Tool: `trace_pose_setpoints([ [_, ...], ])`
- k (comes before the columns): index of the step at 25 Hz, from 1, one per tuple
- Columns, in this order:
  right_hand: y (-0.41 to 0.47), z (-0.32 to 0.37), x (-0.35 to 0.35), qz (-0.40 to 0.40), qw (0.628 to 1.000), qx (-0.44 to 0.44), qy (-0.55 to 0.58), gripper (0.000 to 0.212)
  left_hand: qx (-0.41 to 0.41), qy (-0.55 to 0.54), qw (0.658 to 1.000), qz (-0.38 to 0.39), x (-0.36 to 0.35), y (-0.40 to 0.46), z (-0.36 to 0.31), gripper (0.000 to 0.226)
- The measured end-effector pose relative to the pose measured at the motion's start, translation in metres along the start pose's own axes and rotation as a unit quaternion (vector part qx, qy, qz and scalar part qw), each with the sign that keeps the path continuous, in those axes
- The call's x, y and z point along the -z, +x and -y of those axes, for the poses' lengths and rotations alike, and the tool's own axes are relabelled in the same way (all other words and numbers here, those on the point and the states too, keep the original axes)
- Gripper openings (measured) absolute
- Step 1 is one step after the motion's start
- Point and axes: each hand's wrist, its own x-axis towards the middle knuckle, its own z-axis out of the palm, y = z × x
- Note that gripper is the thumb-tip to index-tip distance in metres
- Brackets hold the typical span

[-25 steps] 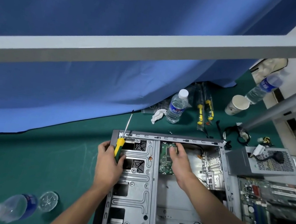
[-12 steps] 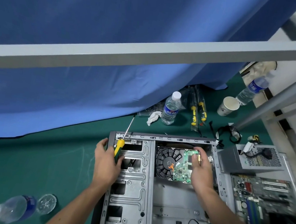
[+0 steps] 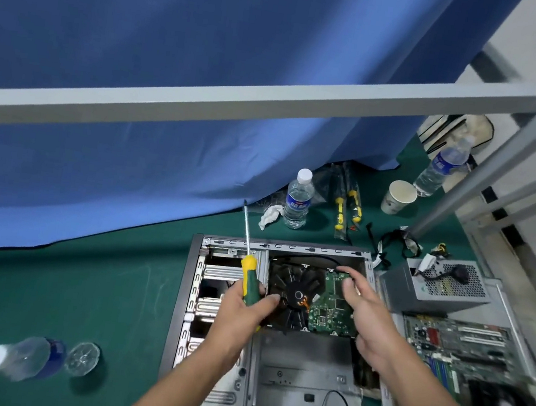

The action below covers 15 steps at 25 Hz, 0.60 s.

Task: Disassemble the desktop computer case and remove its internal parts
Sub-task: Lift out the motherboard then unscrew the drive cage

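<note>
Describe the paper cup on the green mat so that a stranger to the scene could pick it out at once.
Start from the open computer case and look beyond its far right corner. The paper cup stands between two water bottles. It alone is opaque, cream and open-topped.

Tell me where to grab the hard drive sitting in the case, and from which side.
Take the hard drive by its two long side edges, coming from above. It lies flat in the computer case with its green circuit board facing up, so the bare edges are probably safer than pressing the board. The open right hand hovers over its right edge; the left hand grips the screwdriver.
</note>
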Motion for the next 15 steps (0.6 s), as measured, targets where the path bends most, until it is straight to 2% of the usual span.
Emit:
trace_pose_setpoints([
  [1, -0.004, 0.001, 0.004, 0.019, 0.999, 0.002, -0.028, 0.027, 0.009, -0.013, 1.000, -0.016, -0.004, -0.004, -0.001, 0.025],
  [2, -0.007, 0.002, 0.010, 0.040, 0.994, 0.023, -0.097, 0.043, 0.013, -0.016, 0.999, -0.030, -0.006, -0.008, -0.002, 0.025],
  [3, -0.009, 0.003, 0.018, 0.063, 0.978, 0.057, -0.188, 0.067, 0.012, -0.013, 0.999, -0.039, -0.009, -0.012, -0.003, 0.025],
  [5, -0.016, 0.009, 0.030, 0.122, 0.927, 0.123, -0.333, 0.113, 0.005, 0.017, 0.999, -0.051, -0.016, -0.021, -0.007, 0.024],
  [7, -0.023, 0.015, 0.036, 0.206, 0.861, 0.171, -0.432, 0.134, -0.020, 0.044, 0.997, -0.057, -0.030, -0.032, -0.009, 0.025],
  [9, -0.023, 0.018, 0.040, 0.247, 0.790, 0.215, -0.519, 0.137, -0.040, 0.045, 0.997, -0.039, -0.048, -0.043, -0.013, 0.026],
  [10, -0.022, 0.020, 0.043, 0.250, 0.776, 0.224, -0.534, 0.134, -0.043, 0.037, 0.998, -0.024, -0.057, -0.049, -0.015, 0.028],
  [11, -0.021, 0.022, 0.049, 0.255, 0.773, 0.229, -0.534, 0.129, -0.043, 0.029, 0.999, -0.013, -0.066, -0.054, -0.015, 0.029],
  [13, -0.020, 0.024, 0.065, 0.275, 0.785, 0.219, -0.511, 0.122, -0.028, 0.018, 0.999, -0.008, -0.081, -0.064, -0.016, 0.015],
  [14, -0.021, 0.025, 0.074, 0.286, 0.798, 0.207, -0.488, 0.118, -0.013, 0.011, 1.000, -0.008, -0.088, -0.067, -0.016, 0.016],
  [15, -0.020, 0.025, 0.084, 0.297, 0.817, 0.191, -0.457, 0.115, 0.002, 0.002, 1.000, -0.003, -0.094, -0.068, -0.016, 0.030],
])
